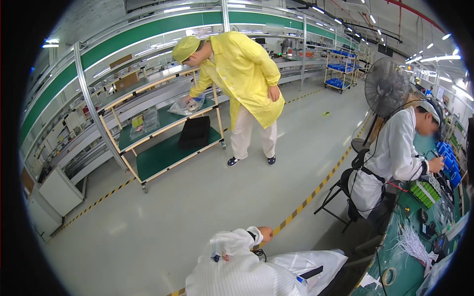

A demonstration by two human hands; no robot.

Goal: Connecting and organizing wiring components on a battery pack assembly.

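Observation:
My left hand [266, 234] shows at the lower middle, at the end of a white striped sleeve [224, 269] with a dark band at the wrist. Its fingers look curled into a loose fist, and nothing shows in them. A thin dark cable [260, 253] hangs just below that wrist. White cloth [308, 264] with a dark strip on it spreads over my lap. My right hand is out of the picture. Nearest on the right is a green-topped workbench [368, 269] with a roll of tape [389, 276] and a bundle of white strips [412, 244].
A person in yellow [249, 74] reaches onto a two-tier cart [165, 153] holding plastic bags and a black block. Beside the bench a seated co-worker in white [395, 143] handles items near a green battery pack [424, 194]. A large fan [386, 86] stands behind.

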